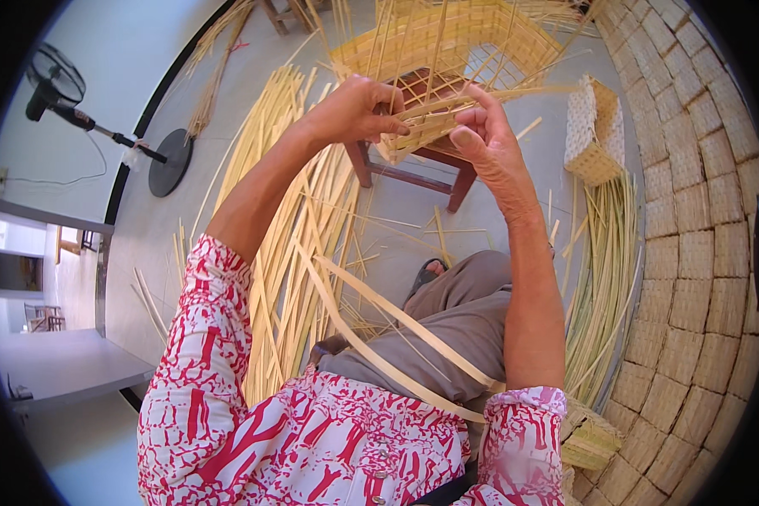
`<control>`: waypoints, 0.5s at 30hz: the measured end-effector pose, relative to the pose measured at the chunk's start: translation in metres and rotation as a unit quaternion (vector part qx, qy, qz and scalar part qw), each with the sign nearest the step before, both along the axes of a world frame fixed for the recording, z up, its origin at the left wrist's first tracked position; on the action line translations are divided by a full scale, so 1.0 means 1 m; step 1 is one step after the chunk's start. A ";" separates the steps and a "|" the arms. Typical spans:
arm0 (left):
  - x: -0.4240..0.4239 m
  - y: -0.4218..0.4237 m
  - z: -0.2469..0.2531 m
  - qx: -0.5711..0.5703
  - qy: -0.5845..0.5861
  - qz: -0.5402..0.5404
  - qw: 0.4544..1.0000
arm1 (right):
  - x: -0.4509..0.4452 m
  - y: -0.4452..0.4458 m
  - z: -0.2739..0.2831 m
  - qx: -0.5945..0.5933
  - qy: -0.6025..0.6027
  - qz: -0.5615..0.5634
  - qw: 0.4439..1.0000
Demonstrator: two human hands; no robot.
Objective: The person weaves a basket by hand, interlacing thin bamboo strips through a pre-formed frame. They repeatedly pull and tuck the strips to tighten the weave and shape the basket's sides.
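A partly woven basket of split bamboo strips point(427, 126) rests on a dark red wooden stool point(411, 183), with long uprights rising from it. My left hand point(367, 111) pinches the near left part of its woven wall between thumb and fingers. At the right side of the same wall is my right hand point(484, 129), its fingers spread and bent close to a strip; whether they touch it I cannot tell. One long strip runs out from the weave to the right, past the right fingertips. Two loose flat strips point(379, 303) lie across my lap.
Long bamboo strips point(278, 253) cover the floor at left, greener ones point(607, 272) at right below a small woven box point(594, 129). A large yellow woven basket point(443, 38) stands behind the stool. Stacked woven pieces point(689, 253) line the right side. A standing fan point(167, 163) is at left.
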State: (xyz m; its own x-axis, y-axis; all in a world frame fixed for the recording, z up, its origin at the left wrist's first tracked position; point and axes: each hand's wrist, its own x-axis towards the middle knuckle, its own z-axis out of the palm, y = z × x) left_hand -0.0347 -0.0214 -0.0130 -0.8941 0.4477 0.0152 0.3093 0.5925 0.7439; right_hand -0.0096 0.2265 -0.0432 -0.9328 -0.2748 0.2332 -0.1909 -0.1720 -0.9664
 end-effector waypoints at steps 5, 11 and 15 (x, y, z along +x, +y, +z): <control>-0.002 -0.013 -0.014 0.098 0.067 0.097 0.988 | -0.019 0.009 -0.023 -0.007 -0.139 -0.061 0.988; 0.010 -0.010 -0.043 0.101 0.163 0.188 0.963 | -0.027 0.005 -0.029 -0.152 -0.297 -0.122 0.935; 0.013 -0.007 -0.045 0.076 0.205 0.168 0.961 | -0.048 0.005 -0.037 -0.225 -0.323 -0.152 0.907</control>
